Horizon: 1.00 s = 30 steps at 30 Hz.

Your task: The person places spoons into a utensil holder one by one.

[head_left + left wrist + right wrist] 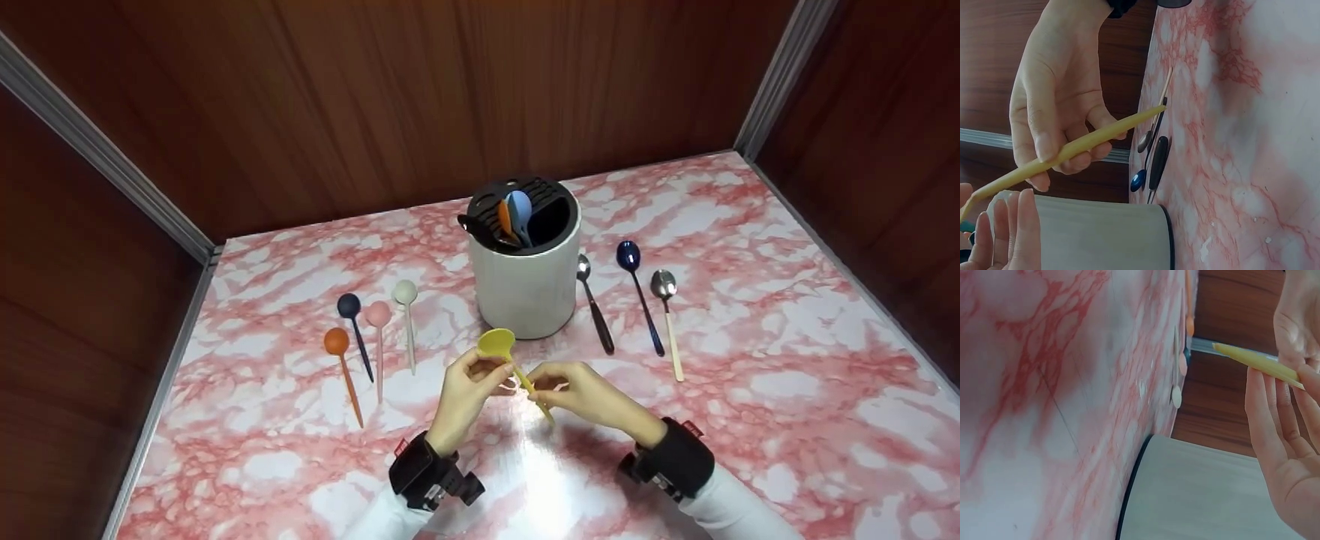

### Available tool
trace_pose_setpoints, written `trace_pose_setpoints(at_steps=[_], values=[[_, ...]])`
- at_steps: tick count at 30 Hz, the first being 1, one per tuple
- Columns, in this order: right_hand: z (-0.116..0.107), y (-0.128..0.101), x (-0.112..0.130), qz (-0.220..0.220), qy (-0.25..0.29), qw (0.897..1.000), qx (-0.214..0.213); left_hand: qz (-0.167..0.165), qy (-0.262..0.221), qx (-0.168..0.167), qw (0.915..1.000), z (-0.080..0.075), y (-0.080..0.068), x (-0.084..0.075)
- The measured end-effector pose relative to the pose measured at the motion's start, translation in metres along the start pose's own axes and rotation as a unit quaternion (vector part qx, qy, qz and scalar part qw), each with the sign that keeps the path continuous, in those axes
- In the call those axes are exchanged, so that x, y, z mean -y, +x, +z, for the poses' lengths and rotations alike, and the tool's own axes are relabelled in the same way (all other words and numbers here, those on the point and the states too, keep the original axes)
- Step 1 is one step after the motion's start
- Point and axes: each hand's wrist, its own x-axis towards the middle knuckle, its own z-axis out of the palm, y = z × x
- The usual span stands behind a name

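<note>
You hold the yellow spoon pinched between your left hand and right hand, just before the white holder (its slots look narrow), so a loose pinch could drop it.

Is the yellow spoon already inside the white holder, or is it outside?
Outside. Both hands, left hand and right hand, hold the yellow spoon above the table, before the white holder.

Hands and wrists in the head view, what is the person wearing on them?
Both hands are bare, no gloves or rings visible. The left hand has a black wrist strap carrying a small black camera unit with a red tag near it. The right hand wears a wider black band, also with a red tag and a black mount. White sleeves cover both forearms below the straps.
</note>
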Motion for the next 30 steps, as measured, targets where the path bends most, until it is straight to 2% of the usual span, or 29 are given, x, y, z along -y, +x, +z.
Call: trace_pose_setpoints(at_steps=[8,19,26,30], values=[[-0.011,0.000,0.005,0.007,0.013,0.999,-0.038,0.003,0.001,0.008,1.0000,-0.010,-0.006,0.003],[-0.041,0.009,0.027,-0.018,0.016,0.995,-0.097,-0.004,0.001,-0.007,1.0000,-0.025,-0.014,0.007],[-0.062,0.020,0.044,-0.053,-0.003,0.986,-0.157,-0.015,-0.027,-0.027,0.9992,-0.032,-0.019,0.010],[-0.072,0.030,0.056,-0.061,0.015,0.977,-0.203,-0.020,-0.023,-0.033,0.9990,-0.035,-0.021,0.011]])
